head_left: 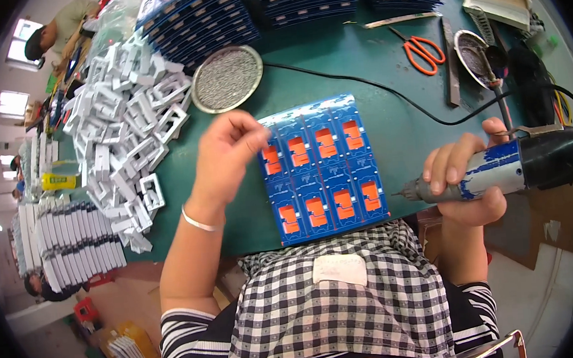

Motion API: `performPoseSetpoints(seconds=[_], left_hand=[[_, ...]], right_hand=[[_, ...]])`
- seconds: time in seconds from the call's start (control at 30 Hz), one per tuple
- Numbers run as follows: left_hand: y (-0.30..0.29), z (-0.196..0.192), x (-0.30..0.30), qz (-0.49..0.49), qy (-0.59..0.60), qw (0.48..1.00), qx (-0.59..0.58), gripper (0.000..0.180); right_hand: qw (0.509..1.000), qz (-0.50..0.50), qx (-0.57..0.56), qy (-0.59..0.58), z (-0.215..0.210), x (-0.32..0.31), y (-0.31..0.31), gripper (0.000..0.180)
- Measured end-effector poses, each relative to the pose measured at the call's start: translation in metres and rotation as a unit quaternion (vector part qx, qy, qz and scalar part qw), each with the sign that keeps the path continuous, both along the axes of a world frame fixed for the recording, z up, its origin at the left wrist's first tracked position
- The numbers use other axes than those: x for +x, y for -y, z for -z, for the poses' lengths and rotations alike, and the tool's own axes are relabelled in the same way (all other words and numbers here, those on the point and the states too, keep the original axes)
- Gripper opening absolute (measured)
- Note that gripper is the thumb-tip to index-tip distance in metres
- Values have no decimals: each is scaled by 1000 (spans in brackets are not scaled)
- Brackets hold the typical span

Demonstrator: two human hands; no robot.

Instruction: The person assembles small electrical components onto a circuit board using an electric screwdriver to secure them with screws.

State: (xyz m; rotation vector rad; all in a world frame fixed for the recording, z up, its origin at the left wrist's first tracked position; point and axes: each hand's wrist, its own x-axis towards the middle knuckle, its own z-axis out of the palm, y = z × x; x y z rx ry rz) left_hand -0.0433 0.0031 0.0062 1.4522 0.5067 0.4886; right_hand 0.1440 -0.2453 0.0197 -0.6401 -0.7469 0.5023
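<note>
A blue panel (323,169) of small circuit boards with orange patches lies on the green table, close to my body. My left hand (227,153) rests at its upper left corner, fingertips pinched together at the panel's edge; whether they hold something small I cannot tell. My right hand (465,178) grips an electric screwdriver (501,169) with a worn blue and black body. It lies level, its tip pointing left toward the panel's right edge. A black cable runs from it across the table.
A heap of white plastic frames (127,124) lies at left, with a round metal dish of screws (226,79) beside it. Stacks of blue panels (253,10) line the far edge. Orange scissors (422,50) and a second metal dish (477,56) sit at right. Other people work at far left.
</note>
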Motion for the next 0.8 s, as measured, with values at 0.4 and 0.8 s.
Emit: performPoseSetpoints(seconds=[0.4, 0.8], left_hand=[[91, 12, -6, 175, -38, 938, -297, 15], [108, 0, 37, 262, -67, 910, 316, 34]], right_hand=[[999, -29, 16, 4, 5, -2, 9, 70], [997, -11, 53, -48, 12, -1, 18, 83]])
